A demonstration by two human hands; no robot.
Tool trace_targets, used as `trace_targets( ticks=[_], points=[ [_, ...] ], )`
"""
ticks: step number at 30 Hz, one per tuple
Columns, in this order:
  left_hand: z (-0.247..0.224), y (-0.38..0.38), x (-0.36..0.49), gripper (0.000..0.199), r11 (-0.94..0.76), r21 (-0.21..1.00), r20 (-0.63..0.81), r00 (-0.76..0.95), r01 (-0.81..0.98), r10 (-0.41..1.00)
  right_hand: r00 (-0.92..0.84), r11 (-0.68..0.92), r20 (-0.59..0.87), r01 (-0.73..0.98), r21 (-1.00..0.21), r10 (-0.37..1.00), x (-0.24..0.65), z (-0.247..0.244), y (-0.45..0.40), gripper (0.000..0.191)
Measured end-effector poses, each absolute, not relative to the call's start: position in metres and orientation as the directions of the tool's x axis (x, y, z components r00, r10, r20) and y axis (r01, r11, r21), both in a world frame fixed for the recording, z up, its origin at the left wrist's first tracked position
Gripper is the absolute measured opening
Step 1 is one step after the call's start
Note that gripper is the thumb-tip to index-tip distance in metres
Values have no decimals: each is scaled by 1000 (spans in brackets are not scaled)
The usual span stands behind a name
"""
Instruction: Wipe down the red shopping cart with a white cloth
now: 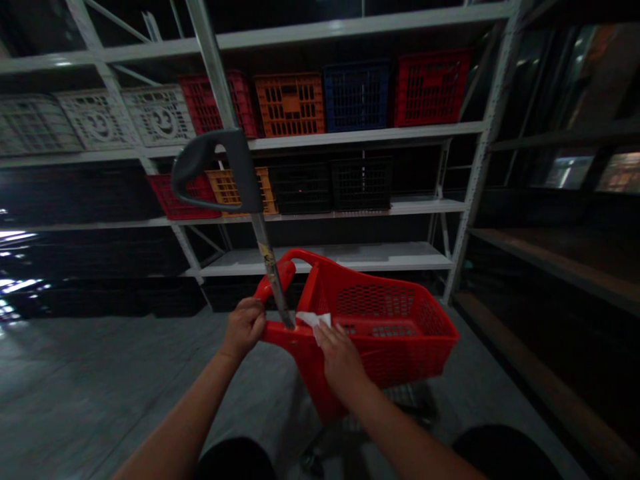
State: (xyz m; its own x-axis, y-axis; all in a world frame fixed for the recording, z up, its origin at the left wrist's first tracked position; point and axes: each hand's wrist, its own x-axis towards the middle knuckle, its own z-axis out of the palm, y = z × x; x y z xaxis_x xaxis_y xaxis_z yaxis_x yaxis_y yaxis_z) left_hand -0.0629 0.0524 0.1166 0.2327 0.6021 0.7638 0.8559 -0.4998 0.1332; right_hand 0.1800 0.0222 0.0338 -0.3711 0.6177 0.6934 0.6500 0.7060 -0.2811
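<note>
A red plastic shopping cart [410, 353] stands on the floor right in front of me. My left hand [244, 327] is wrapped round the near end of its red handle. With my right hand [341, 360] I press a white wipe [316, 320] against the top edge of the basket's near side. A metal pole [265, 247] rises from the cart beside the handle, with a dark grey loop grip [243, 170] on it. Parts of the wipe are hidden under my right fingers.
Behind the cart is a grey metal shelf rack [350, 257] holding an orange crate [290, 103], a blue crate [357, 97], and several red, white and black ones. Wooden-looking shelving [550, 267] runs along the right. Grey concrete floor [125, 380] lies to the left.
</note>
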Motion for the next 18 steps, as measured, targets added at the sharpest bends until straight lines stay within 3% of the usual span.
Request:
trace_targets(
  ticks=[6, 13, 18],
  points=[
    [112, 59, -66, 26, -511, 106, 798, 233, 853, 556, -271, 583, 682, 765, -276, 679, 214, 12, 28, 57],
    [111, 69, -72, 27, -489, 98, 793, 229, 867, 564, -329, 751, 794, 620, -227, 511, 129, 42, 38, 51],
    [114, 72, -84, 26, -503, 73, 742, 290, 861, 604, -387, 693, 702, 690, -210, 598, 170, 28, 33, 58]
  ],
)
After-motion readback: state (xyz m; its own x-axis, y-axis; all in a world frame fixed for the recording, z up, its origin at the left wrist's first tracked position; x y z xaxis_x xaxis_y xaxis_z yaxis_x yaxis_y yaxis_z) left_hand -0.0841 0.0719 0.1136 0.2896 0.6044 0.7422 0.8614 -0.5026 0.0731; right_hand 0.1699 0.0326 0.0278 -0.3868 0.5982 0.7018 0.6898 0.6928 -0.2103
